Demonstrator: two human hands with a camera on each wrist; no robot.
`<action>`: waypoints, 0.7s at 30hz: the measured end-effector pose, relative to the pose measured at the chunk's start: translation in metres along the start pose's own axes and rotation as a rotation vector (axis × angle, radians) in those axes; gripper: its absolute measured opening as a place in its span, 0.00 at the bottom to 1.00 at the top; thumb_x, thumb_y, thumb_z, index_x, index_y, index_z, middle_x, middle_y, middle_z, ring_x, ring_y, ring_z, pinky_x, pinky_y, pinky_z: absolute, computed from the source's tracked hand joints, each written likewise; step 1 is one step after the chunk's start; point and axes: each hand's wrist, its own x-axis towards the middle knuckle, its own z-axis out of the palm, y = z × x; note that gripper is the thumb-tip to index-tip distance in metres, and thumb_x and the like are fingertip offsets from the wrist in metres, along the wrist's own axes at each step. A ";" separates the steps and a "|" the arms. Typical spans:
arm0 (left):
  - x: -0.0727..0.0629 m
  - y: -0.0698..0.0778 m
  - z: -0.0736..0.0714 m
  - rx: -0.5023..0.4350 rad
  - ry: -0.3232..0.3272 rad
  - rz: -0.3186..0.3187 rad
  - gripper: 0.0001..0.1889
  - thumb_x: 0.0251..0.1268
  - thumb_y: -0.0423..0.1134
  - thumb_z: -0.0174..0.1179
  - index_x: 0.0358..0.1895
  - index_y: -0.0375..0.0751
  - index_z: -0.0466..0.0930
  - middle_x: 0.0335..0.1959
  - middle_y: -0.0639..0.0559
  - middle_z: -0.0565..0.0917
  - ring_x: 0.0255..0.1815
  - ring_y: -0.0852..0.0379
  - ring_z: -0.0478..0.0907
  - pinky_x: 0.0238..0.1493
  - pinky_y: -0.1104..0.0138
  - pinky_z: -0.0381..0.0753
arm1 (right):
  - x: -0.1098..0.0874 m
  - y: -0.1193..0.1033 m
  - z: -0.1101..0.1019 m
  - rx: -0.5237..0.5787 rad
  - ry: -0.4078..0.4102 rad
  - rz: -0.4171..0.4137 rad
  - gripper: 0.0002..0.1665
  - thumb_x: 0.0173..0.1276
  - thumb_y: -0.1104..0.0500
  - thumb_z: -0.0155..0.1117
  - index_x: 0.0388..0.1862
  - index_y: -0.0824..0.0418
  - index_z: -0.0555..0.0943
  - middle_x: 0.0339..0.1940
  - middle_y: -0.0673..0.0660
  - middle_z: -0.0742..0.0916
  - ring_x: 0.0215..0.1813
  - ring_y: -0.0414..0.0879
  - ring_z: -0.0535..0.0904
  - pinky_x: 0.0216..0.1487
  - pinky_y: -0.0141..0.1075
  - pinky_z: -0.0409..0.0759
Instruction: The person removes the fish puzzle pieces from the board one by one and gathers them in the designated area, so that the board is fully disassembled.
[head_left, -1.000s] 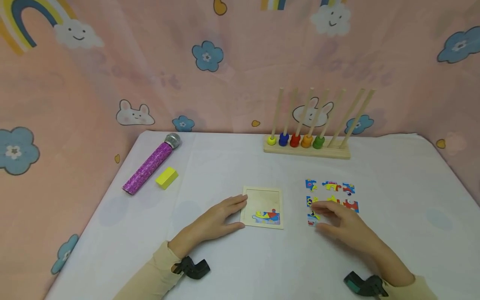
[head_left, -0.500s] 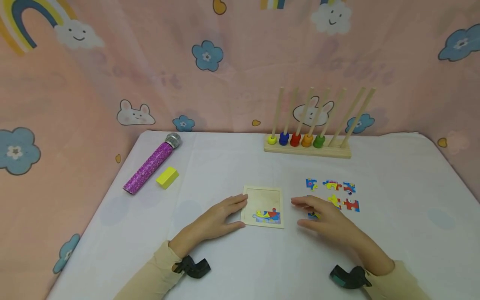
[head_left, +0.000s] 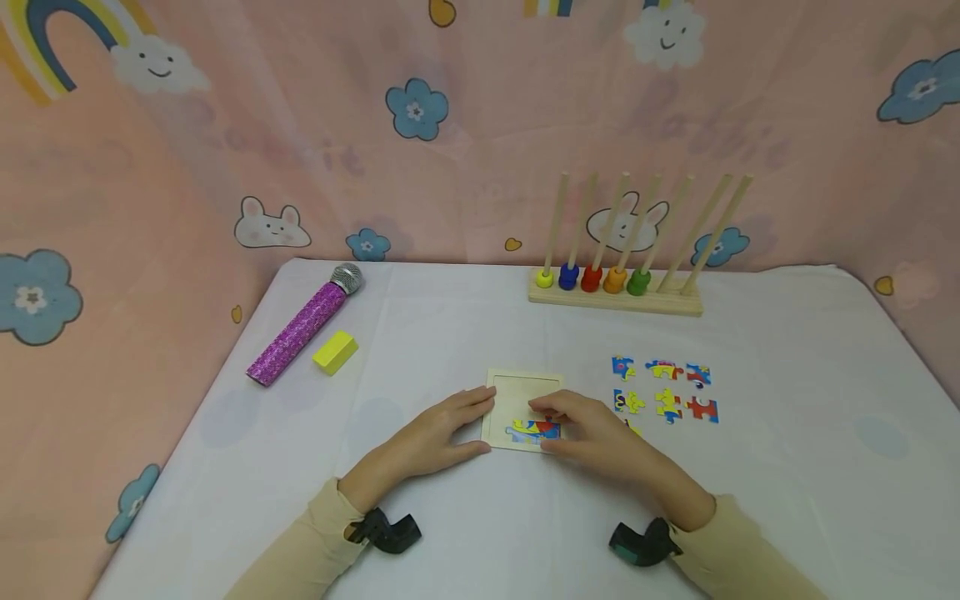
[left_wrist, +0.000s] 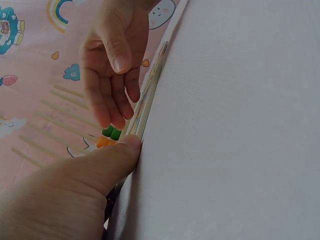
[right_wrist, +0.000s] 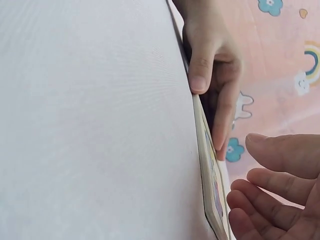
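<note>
My left hand (head_left: 427,446) rests at the left edge of a small wooden puzzle tray (head_left: 517,393), fingertips on the rim. In the left wrist view its thumb (left_wrist: 112,160) lies along the tray's edge. Joined puzzle pieces (head_left: 525,432) fill part of the tray's lower right. My right hand (head_left: 603,437) is over the tray's right side, fingers loosely bent and thumb apart, covering that corner in the head view. The right wrist view shows nothing between its fingers (right_wrist: 270,195). Several loose puzzle pieces (head_left: 669,403) lie to the right, one partly hidden by the right hand.
A wooden peg counter (head_left: 615,302) with coloured beads on its rods stands at the back right. On the left lie a glittery purple microphone (head_left: 300,332) and a yellow block (head_left: 335,352). Pink printed cloth hangs behind the white-covered table (head_left: 450,325).
My right hand has moved left from the loose pieces to over the tray, uncovering most of those pieces. My left hand has stayed at the tray's left edge.
</note>
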 end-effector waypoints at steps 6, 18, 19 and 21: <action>0.001 0.000 0.000 -0.007 0.002 0.008 0.35 0.64 0.50 0.61 0.70 0.38 0.62 0.73 0.51 0.62 0.74 0.53 0.57 0.70 0.56 0.64 | 0.008 -0.001 0.012 -0.034 0.005 0.006 0.27 0.62 0.57 0.67 0.61 0.60 0.75 0.57 0.52 0.80 0.58 0.46 0.76 0.61 0.48 0.74; 0.000 0.002 -0.001 -0.022 -0.007 -0.031 0.35 0.63 0.50 0.61 0.71 0.40 0.62 0.74 0.54 0.60 0.74 0.54 0.56 0.70 0.57 0.64 | 0.010 0.004 0.030 -0.124 0.059 -0.009 0.21 0.62 0.58 0.67 0.56 0.56 0.80 0.47 0.48 0.76 0.52 0.43 0.70 0.56 0.44 0.75; 0.000 0.002 -0.001 -0.022 -0.008 -0.033 0.35 0.63 0.50 0.61 0.71 0.40 0.62 0.74 0.54 0.60 0.74 0.54 0.56 0.70 0.57 0.64 | 0.010 0.004 0.031 -0.120 0.063 -0.009 0.21 0.62 0.58 0.67 0.55 0.55 0.80 0.47 0.48 0.76 0.52 0.43 0.70 0.55 0.43 0.75; 0.000 0.002 -0.001 -0.023 -0.012 -0.038 0.35 0.63 0.50 0.61 0.71 0.40 0.61 0.74 0.55 0.60 0.74 0.54 0.56 0.70 0.57 0.63 | 0.010 0.005 0.032 -0.116 0.072 -0.010 0.20 0.62 0.58 0.67 0.55 0.55 0.80 0.47 0.48 0.76 0.52 0.43 0.70 0.55 0.43 0.75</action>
